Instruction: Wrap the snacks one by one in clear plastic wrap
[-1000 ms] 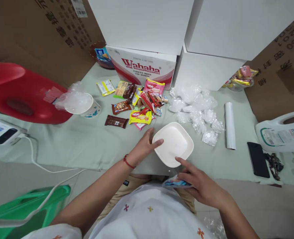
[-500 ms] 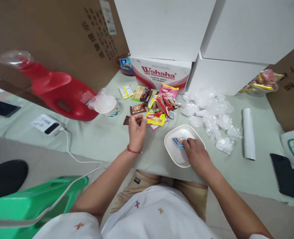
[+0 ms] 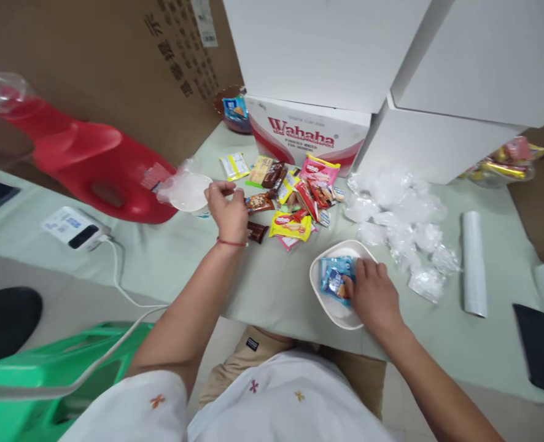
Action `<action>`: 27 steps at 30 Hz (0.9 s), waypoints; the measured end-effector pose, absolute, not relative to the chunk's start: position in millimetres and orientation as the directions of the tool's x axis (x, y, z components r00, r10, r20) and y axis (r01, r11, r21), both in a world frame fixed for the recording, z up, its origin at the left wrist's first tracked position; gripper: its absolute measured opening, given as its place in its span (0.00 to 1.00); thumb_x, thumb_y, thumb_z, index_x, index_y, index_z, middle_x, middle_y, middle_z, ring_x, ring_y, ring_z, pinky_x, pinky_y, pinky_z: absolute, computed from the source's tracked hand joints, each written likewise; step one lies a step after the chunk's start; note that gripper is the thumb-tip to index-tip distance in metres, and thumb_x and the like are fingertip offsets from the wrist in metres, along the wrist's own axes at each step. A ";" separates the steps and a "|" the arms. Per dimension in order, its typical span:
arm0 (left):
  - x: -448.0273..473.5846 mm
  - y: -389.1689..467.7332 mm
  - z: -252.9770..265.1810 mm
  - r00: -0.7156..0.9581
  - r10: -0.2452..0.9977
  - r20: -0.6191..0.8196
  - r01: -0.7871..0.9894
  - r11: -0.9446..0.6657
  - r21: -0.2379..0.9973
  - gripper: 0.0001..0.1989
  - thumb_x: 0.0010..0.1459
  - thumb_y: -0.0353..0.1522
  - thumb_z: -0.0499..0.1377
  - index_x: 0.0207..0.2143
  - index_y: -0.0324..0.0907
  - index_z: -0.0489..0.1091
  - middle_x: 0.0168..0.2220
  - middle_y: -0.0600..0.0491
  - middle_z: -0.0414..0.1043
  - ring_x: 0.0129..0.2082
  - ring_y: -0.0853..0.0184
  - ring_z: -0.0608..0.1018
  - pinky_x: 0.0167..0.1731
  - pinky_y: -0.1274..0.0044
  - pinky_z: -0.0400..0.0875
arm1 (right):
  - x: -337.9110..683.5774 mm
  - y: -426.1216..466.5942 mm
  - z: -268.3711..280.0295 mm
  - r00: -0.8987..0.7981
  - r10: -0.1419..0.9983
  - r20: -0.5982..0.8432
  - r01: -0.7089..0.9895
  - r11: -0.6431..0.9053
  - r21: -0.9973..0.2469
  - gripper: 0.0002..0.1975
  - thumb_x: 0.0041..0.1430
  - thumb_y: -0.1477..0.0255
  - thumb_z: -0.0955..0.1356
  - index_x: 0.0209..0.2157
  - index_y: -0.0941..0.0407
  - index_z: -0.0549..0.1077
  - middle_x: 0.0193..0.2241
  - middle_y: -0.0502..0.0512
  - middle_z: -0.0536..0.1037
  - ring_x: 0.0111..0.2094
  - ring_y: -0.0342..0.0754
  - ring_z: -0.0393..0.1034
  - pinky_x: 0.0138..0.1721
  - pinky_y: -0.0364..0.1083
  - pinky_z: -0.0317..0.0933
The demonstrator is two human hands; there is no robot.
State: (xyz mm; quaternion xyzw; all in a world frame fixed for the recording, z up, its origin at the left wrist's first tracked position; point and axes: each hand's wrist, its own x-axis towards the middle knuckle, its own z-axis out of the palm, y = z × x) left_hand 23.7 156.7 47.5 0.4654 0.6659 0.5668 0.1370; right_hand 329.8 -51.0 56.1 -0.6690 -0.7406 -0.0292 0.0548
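My right hand (image 3: 376,294) reaches over the right rim of a white bowl (image 3: 320,305), its fingers closed on blue snack packets (image 3: 336,276) inside. How many packets there are, I cannot tell. Beside a white paper cup (image 3: 189,195), with clear plastic film (image 3: 173,189) at its mouth, is my left hand (image 3: 229,215). Its fingers curl together; what they hold, if anything, is hidden. Just right of this hand lie a brown packet (image 3: 259,202) and a dark brown packet (image 3: 256,232). A yellow wafer packet (image 3: 291,226) sits farther right, at the front of a pile of mixed snacks.
Crumpled clear plastic (image 3: 396,209) and a white roll (image 3: 474,264) lie to the right. A red jug (image 3: 101,166) stands left, near a white cabled device (image 3: 75,230). A Wahaba box (image 3: 306,132) stands behind the snacks. One phone (image 3: 539,350) rests at the right edge.
My left hand has moved left from the snack pile to the cup. My right hand stays at the bowl, where more of the blue packets now shows. The view has shifted slightly.
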 end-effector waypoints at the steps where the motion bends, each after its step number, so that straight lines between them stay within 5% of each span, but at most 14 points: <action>1: 20.3 172.6 48.7 -0.577 0.728 0.371 0.482 -0.064 0.874 0.08 0.57 0.24 0.58 0.37 0.44 0.65 0.42 0.52 0.66 0.43 0.66 0.73 0.50 0.73 0.69 | 330.5 -54.4 60.2 -0.106 0.976 0.188 0.991 0.119 -0.057 0.18 0.71 0.64 0.64 0.53 0.61 0.73 0.47 0.71 0.77 0.47 0.62 0.68 0.46 0.57 0.66; 4: 11.6 229.2 55.6 -0.605 0.706 0.369 0.543 0.027 0.839 0.10 0.56 0.20 0.56 0.33 0.43 0.65 0.40 0.49 0.68 0.47 0.61 0.73 0.54 0.69 0.67 | 339.6 -66.9 78.0 -0.105 0.932 0.346 0.944 0.204 -0.261 0.17 0.71 0.65 0.65 0.55 0.57 0.73 0.51 0.65 0.78 0.49 0.60 0.70 0.48 0.57 0.67; 8: -1.9 310.1 64.8 -0.468 0.840 0.276 0.631 0.098 0.769 0.10 0.54 0.18 0.58 0.34 0.41 0.68 0.46 0.43 0.71 0.53 0.54 0.74 0.58 0.63 0.64 | 359.8 -93.6 92.7 0.010 0.926 0.379 0.865 0.182 -0.467 0.10 0.71 0.66 0.65 0.47 0.49 0.78 0.44 0.55 0.81 0.44 0.53 0.77 0.48 0.52 0.69; 13: -13.9 390.7 70.7 -0.171 0.946 0.276 0.632 -0.110 0.767 0.14 0.63 0.30 0.60 0.50 0.33 0.72 0.56 0.44 0.72 0.62 0.62 0.69 0.63 0.72 0.58 | 392.7 -128.3 73.5 0.075 0.953 0.292 0.917 0.049 -0.396 0.13 0.69 0.61 0.65 0.46 0.49 0.79 0.45 0.53 0.83 0.42 0.52 0.80 0.43 0.49 0.71; 16: -12.2 415.3 68.3 -0.089 0.987 0.131 0.668 -0.038 0.743 0.26 0.65 0.38 0.60 0.58 0.26 0.68 0.62 0.38 0.67 0.65 0.60 0.67 0.64 0.70 0.56 | 408.1 -134.3 58.1 0.034 0.961 0.276 0.933 0.069 -0.354 0.14 0.69 0.60 0.65 0.46 0.49 0.79 0.45 0.52 0.83 0.40 0.50 0.81 0.39 0.46 0.72; 22: -9.7 404.8 60.3 -0.165 0.985 -0.047 0.803 0.162 0.574 0.36 0.52 0.34 0.70 0.62 0.32 0.67 0.60 0.30 0.71 0.63 0.41 0.69 0.61 0.54 0.59 | 407.6 -121.9 51.2 -0.020 0.960 0.280 0.932 0.120 -0.341 0.15 0.72 0.59 0.64 0.46 0.52 0.79 0.46 0.54 0.82 0.43 0.49 0.80 0.47 0.45 0.71; 27: -9.9 387.3 64.0 -0.195 0.971 0.139 0.851 0.097 0.516 0.30 0.61 0.33 0.61 0.65 0.37 0.63 0.66 0.36 0.64 0.68 0.47 0.61 0.65 0.61 0.55 | 398.8 -118.5 49.8 -0.086 0.949 0.303 0.912 0.197 -0.359 0.15 0.74 0.60 0.63 0.47 0.52 0.78 0.45 0.53 0.82 0.43 0.47 0.80 0.49 0.43 0.71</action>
